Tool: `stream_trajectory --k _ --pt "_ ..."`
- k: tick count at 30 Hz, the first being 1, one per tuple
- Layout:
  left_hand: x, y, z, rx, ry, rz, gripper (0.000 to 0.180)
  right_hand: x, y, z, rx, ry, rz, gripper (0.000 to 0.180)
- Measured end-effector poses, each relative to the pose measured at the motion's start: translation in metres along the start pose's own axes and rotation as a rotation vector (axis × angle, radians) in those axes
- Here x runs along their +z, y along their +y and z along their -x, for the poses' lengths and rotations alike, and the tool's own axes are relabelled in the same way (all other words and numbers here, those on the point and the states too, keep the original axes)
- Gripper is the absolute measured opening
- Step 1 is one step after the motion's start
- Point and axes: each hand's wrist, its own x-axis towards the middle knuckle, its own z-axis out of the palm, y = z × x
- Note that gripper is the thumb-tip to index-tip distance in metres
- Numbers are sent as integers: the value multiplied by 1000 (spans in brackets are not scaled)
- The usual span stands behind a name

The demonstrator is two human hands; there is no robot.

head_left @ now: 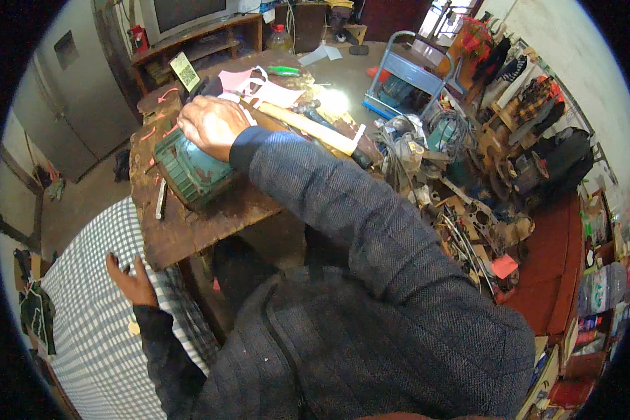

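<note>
A green, ribbed motor housing (192, 168) with worn paint lies near the left edge of the wooden table (248, 217). Over its far end bends my right hand (213, 124), fingers curled down; what they grip is hidden from this side. Thin red wires (162, 131) stick out beside those fingers, and a dark piece (208, 87) shows just beyond the knuckles. My left hand (133, 281) hangs with its fingers apart above a checkered cloth (94, 266), holding nothing. A slim metal tool (162, 199) rests left of the housing.
A pale wooden handle (304, 127), pink sheets (276, 93) and a green-handled tool (285, 71) lie farther back on the table. Cables and metal parts (469, 217) crowd the right side. Beyond stand a blue folding trolley (416, 66) and a television stand (196, 50).
</note>
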Motion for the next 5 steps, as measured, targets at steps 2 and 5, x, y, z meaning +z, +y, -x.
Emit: stream_trajectory --k 2,5 --pt "18 52 -16 96 -15 82 74 4 0 1 80 -77 90 31" --pt "46 123 -28 127 -65 146 85 24 -15 8 77 -41 -34 37"
